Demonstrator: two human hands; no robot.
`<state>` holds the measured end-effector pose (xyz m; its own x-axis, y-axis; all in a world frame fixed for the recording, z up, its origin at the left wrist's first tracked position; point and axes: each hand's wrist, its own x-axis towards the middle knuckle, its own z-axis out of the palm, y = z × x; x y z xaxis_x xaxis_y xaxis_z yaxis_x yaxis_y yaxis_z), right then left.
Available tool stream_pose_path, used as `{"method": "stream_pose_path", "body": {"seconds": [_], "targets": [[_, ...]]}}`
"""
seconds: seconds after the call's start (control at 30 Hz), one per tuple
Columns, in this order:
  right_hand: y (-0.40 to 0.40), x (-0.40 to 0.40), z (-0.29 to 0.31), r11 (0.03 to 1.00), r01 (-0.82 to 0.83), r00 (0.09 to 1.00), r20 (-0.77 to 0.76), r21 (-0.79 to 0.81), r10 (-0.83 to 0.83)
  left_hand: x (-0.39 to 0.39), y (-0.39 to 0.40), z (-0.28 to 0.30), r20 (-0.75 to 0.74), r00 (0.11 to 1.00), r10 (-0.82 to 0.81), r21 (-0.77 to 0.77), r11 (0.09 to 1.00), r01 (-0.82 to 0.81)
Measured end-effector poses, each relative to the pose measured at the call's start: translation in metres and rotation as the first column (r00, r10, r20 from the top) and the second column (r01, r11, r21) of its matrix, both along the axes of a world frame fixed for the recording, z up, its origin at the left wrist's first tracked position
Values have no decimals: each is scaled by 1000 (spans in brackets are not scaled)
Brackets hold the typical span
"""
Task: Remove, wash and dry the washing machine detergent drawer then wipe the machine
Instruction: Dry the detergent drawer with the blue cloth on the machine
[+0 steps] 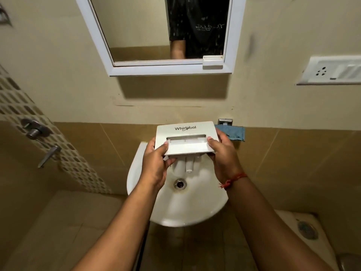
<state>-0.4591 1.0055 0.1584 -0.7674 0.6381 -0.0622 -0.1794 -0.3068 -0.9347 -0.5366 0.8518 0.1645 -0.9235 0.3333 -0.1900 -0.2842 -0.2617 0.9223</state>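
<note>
- The white detergent drawer [185, 137], its front panel marked Whirlpool and facing the camera, is held above the white sink [175, 208].
- The left hand [156, 163] grips its left edge with curled fingers; the right hand [222, 153] grips the right edge.
- A blue cloth [235, 133] hangs on the wall just right of the drawer.
- Beige tiled walls carry a white-framed mirror [162, 69] above and a switch plate [330, 71] to the right.

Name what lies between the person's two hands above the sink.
In the head view, the detergent drawer spans the gap between the left hand and right hand; both grip its sides.
</note>
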Motion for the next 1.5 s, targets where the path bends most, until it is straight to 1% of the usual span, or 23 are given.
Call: {"method": "stream_pose_path", "body": {"seconds": [0.07,0.2,0.37,0.43,0.53,0.6,0.73,0.9,0.97,1.07,1.37,1.5], "targets": [[-3,-1,10,1000,11,999,-39,8,-11,-2,-2,12,-49,999,-11,-8,1000,10],[-12,-6,23,998,44,997,-68,36,-41,-11,-7,28,-121,992,-33,-56,998,27],[-33,-17,21,993,114,993,-6,-2,-114,-20,-18,31,-94,993,-78,-165,984,62],[-43,-21,25,993,119,993,-5,-8,-119,-24,-25,31,-95,994,-50,-152,988,35],[-54,-26,36,992,122,992,-46,20,-121,-33,-34,33,-139,990,-5,-112,994,-10],[-61,-29,39,990,134,990,-47,41,-132,-38,-40,32,-158,987,-7,-112,994,-11],[-72,-32,38,985,165,986,-5,45,-165,-43,-45,25,-139,990,-12,-120,993,-4],[-76,-28,42,982,169,985,-44,84,-166,-44,-52,23,-171,985,-19,-101,995,2],[-77,-29,40,981,176,984,-20,87,-175,-42,-52,23,-180,983,-36,-116,993,16],[-78,-29,33,981,178,983,29,78,-180,-42,-50,19,-150,988,-42,-125,992,23],[-76,-25,35,978,192,981,8,83,-194,-40,-47,33,-215,977,19,-93,995,-39],[-74,-25,35,979,171,985,6,110,-172,-44,-46,38,-230,973,1,-100,995,-25]]}}
